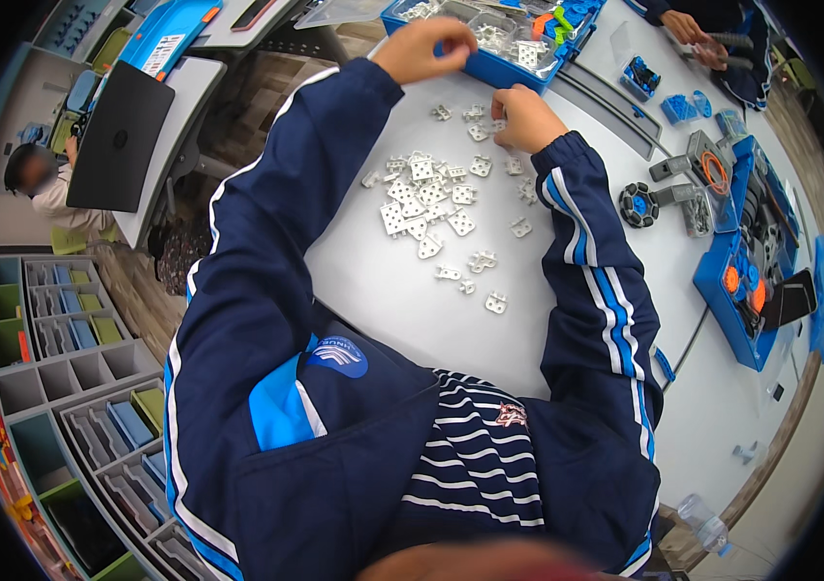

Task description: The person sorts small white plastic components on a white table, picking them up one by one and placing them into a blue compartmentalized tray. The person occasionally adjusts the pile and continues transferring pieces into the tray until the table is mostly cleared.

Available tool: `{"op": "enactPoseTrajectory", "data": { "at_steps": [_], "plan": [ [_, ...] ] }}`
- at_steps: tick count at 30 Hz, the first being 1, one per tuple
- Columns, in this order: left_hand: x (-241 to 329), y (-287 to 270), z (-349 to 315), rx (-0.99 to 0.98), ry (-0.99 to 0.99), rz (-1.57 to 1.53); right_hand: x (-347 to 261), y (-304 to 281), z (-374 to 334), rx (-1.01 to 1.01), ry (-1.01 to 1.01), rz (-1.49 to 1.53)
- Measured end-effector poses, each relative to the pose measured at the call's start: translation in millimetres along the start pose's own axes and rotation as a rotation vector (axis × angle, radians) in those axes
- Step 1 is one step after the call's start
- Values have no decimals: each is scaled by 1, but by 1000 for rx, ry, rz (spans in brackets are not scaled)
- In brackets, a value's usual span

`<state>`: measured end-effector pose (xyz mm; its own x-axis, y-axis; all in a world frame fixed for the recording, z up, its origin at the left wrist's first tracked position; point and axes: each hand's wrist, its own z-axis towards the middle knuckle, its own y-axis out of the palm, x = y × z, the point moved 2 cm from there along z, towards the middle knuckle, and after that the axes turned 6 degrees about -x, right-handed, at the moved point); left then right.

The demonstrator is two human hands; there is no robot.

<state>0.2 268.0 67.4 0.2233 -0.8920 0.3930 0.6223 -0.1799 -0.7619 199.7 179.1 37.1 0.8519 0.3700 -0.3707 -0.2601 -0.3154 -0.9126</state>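
Observation:
My left hand [426, 50] is raised at the near edge of a blue box [499, 76], its fingers curled together. Anything between those fingertips is too small or hidden to make out. To its right, my right hand [528, 120] reaches down to the white table [354, 290], with thumb and fingers closed at a small white plastic connector [499, 126]. A loose heap of similar white connectors [421, 198], with small round holes, lies between my forearms. Several more are scattered around it. Inside the blue box are white parts and a clear compartment, with green, orange and blue pieces at its right.
On the right stand a blue case [736, 300] of dark and orange parts, a black wheel [638, 205] and small clear boxes. A co-worker's hands [698, 39] hold a grey part at the far right. A laptop [121, 137] and a shelf unit [73, 387] are at left.

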Motion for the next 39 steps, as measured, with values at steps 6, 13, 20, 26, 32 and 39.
{"op": "enactPoseTrajectory", "data": {
  "at_steps": [6,13,20,26,32,39],
  "plan": [
    [39,7,-51,-153,-315,55,4,-2,6,136,7,80],
    [36,15,-73,-210,-378,-127,-15,14,13,277,-237,168],
    [31,30,-77,107,-722,-994,-2,4,14,270,-263,384],
    [39,45,-68,35,-868,-1637,-21,-19,3,352,-434,578],
    [25,42,-50,-79,-904,-1868,-13,-32,-5,392,-316,424],
    [-45,-1,49,391,-455,-257,-2,-10,1,81,-133,205]
  ]
}}
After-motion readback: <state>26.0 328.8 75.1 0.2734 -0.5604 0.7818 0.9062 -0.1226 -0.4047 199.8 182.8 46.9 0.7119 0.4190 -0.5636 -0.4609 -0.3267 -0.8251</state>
